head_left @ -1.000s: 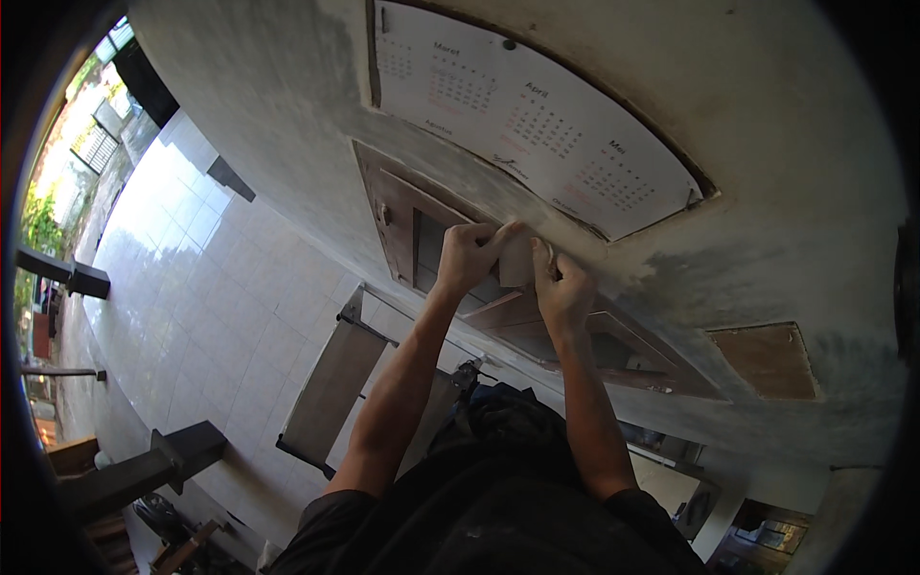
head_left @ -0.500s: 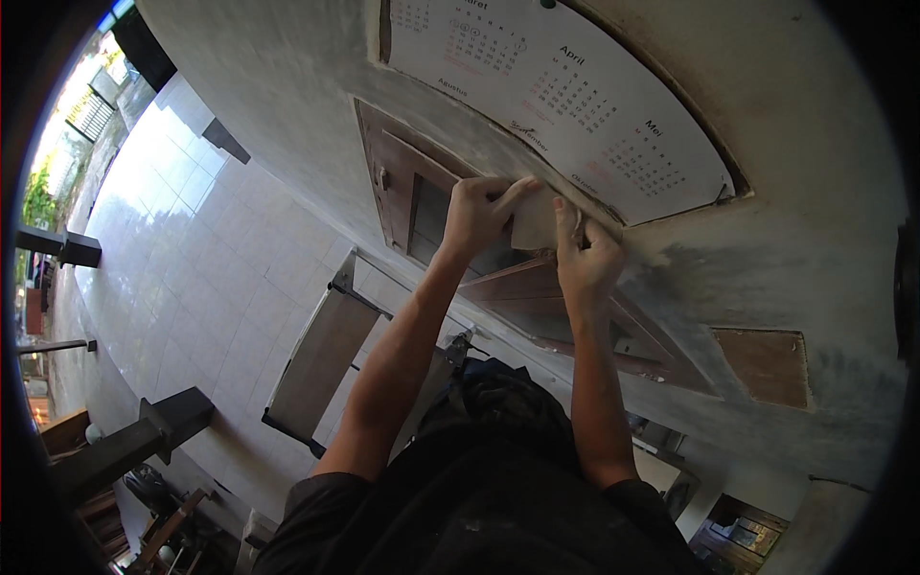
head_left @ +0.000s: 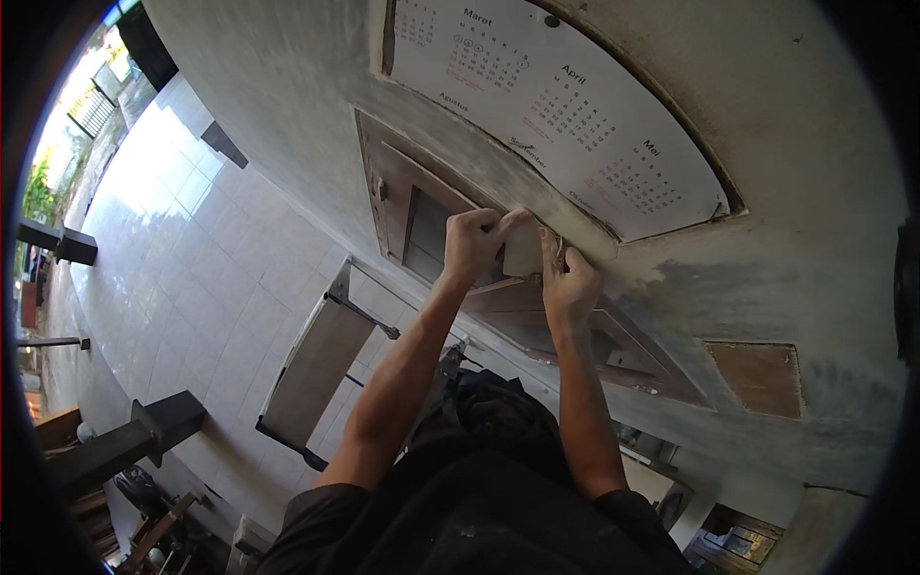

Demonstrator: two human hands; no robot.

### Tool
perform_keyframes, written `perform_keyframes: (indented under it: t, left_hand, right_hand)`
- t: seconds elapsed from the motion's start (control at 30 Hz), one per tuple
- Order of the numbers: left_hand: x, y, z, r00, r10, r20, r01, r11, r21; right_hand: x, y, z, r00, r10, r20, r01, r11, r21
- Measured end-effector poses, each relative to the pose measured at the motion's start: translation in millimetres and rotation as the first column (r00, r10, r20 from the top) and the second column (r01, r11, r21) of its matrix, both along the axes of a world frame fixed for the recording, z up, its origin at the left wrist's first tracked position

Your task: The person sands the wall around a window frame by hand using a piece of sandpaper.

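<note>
Between my two hands is a small, pale sheet (head_left: 520, 253), stiff-looking with a bent, ragged edge on the right; its exact kind is unclear. My left hand (head_left: 470, 247) pinches the left side, thumb stretched along the top edge. On the other side my right hand (head_left: 572, 285) grips the sheet's right end with fingers curled and dusty. Both hands are up against the wall, just below the calendar (head_left: 613, 144) and over the upper edge of a brown wooden window frame (head_left: 431, 177). Part of the sheet is hidden by my fingers.
Grey, patchy plaster wall (head_left: 671, 287) surrounds the frame. A brown square panel (head_left: 757, 379) sits to the right. Below stands a long pale bench-like board (head_left: 316, 369) on the tiled floor (head_left: 230, 297). Dark posts (head_left: 172, 422) rise at the left.
Both hands and the pale sheet have moved a little down, away from the calendar's lower edge. The grip has stayed on the sheet.
</note>
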State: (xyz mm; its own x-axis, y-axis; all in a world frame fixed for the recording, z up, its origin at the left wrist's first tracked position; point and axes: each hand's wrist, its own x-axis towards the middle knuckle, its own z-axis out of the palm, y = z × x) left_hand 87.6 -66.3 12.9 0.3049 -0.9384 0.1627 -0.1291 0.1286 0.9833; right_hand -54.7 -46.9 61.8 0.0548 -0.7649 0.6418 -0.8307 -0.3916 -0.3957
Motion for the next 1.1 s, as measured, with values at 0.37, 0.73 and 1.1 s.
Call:
perform_keyframes:
  t: [0.37, 0.73, 1.1]
  left_hand:
    - [-6.3, 4.6, -3.9, 0.998, -0.052, 0.042, 0.047, 0.991, 0.125]
    - [-3.2, -1.0, -0.8, 0.991, 0.02, 0.13, -0.029, 0.998, 0.064]
    - [-7.8, -5.8, 5.7, 0.997, 0.072, -0.04, -0.068, 0.991, 0.112]
  right_hand:
    - [-3.7, 5.9, -7.4, 0.997, -0.008, 0.08, 0.011, 0.999, -0.046]
    - [1.0, 1.4, -11.3, 0.994, -0.019, 0.107, 0.026, 0.997, -0.066]
    - [2.2, 0.5, 4.0, 0.994, -0.065, 0.084, 0.065, 0.998, 0.004]
